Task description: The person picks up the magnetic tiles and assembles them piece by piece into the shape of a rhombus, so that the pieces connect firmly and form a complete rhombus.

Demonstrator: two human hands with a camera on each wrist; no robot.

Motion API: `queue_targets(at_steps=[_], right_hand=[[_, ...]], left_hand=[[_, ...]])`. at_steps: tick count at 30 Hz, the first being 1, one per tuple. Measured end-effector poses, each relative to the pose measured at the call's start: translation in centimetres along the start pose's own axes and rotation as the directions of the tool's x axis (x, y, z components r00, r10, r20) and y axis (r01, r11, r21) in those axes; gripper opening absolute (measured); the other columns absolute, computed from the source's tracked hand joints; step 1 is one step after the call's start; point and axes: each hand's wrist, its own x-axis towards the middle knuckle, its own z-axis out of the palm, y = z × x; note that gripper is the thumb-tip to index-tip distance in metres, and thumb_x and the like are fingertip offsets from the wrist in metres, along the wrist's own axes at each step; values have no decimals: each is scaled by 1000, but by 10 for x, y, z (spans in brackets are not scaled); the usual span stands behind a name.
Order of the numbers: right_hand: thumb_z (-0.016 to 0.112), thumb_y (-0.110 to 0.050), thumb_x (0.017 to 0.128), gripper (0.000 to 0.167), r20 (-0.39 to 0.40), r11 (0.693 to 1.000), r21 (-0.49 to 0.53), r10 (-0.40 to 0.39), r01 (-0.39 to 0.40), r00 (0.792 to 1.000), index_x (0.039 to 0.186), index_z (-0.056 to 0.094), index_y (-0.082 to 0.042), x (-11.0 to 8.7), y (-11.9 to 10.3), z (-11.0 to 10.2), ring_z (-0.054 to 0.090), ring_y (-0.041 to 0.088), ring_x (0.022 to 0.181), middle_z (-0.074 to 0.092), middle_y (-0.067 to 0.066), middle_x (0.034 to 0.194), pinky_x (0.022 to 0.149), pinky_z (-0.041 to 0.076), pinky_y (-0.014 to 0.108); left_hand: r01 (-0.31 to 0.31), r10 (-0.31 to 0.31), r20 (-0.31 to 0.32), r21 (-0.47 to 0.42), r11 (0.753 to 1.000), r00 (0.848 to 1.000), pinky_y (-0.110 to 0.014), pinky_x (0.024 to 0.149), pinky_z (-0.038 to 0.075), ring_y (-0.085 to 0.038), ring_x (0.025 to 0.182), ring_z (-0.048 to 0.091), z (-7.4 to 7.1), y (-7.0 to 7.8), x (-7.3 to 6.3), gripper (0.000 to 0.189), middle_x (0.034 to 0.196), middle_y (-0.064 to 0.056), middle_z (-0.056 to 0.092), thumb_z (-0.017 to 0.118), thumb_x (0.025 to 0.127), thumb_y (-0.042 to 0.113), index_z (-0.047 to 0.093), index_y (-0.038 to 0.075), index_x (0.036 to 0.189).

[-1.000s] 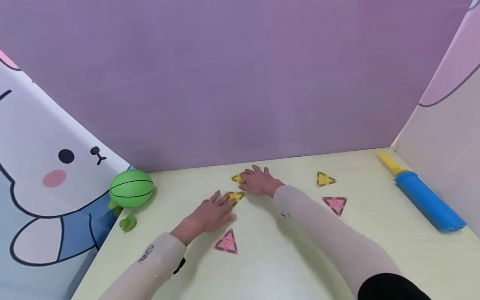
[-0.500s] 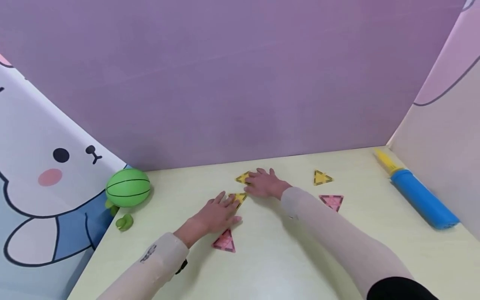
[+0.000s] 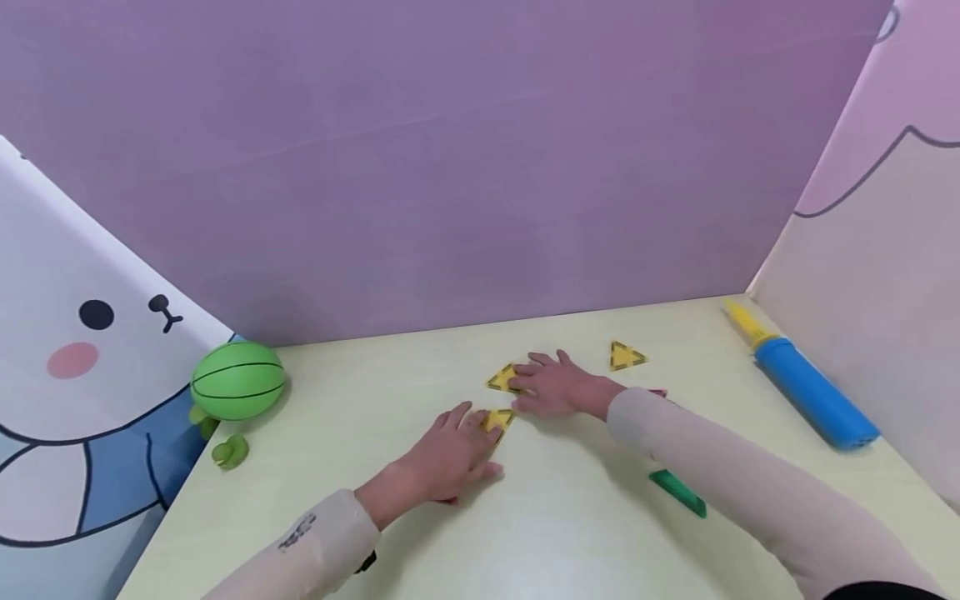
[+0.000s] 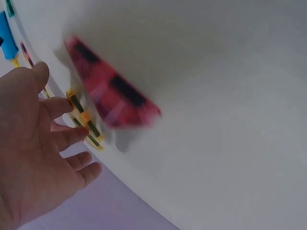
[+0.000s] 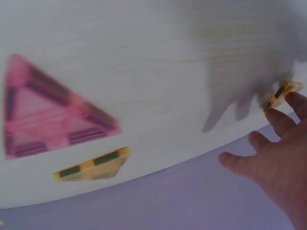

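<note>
My left hand (image 3: 453, 454) lies with spread fingers on a yellow triangular magnetic tile (image 3: 501, 422). Farther back, the outstretched fingers of my right hand (image 3: 558, 385) touch another yellow triangular tile (image 3: 500, 379), covering its right part. Only a small gap separates these two tiles. A pink triangular tile (image 4: 112, 88) is nearly all hidden below my left hand in the head view. To the right, a third yellow tile (image 3: 626, 356) lies flat. My right sleeve mostly covers a second pink tile in the head view, but this pink tile (image 5: 53, 115) shows fully in the right wrist view.
A green, narrow piece (image 3: 678, 493) lies beside my right forearm. At the right edge is a blue pump (image 3: 813, 392) with a yellow nozzle. A green ball (image 3: 238, 381) and a small green toy (image 3: 230, 452) sit at the left. A purple wall stands behind the table.
Both hands have slid their yellow tiles rightward and a little nearer. The green piece has come into view, and the pink tiles are now more covered. The head view has turned slightly right.
</note>
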Motion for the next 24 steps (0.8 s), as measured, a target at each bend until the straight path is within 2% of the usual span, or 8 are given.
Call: queue_targets(at_steps=[8, 16, 20, 24], right_hand=[[43, -56, 102, 58, 0, 1000, 19, -11, 11, 1000, 152, 44, -26, -32, 0, 8, 19, 34, 155, 33, 2, 164, 118, 12, 69], [43, -59, 101, 59, -4, 999, 0, -32, 32, 999, 151, 46, -28, -50, -8, 13, 21, 32, 155, 33, -1, 163, 118, 13, 68], [42, -62, 101, 60, -10, 999, -13, -42, 42, 999, 151, 45, -30, -56, -10, 15, 20, 31, 155, 32, -3, 164, 118, 14, 68], [40, -62, 101, 60, -26, 999, -10, -48, 47, 999, 153, 42, -32, -60, -11, 18, 19, 31, 155, 31, -4, 164, 118, 15, 68]], left_hand=[[-53, 52, -70, -7, 999, 996, -57, 117, 30, -44, 149, 27, 8, 24, -9, 65, 158, -13, 39, 36, 103, 61, 43, 20, 153], [-61, 62, -65, 17, 998, 996, -54, 120, 28, -43, 151, 25, 3, 48, -20, 68, 162, -12, 33, 27, 104, 62, 35, 21, 157], [-72, 73, -70, 19, 997, 995, -54, 119, 29, -41, 151, 24, 1, 50, -24, 67, 163, -10, 31, 27, 104, 62, 34, 22, 157], [-88, 90, -77, 32, 996, 993, -55, 117, 32, -39, 152, 23, 2, 47, -27, 66, 164, -5, 32, 27, 104, 62, 35, 24, 157]])
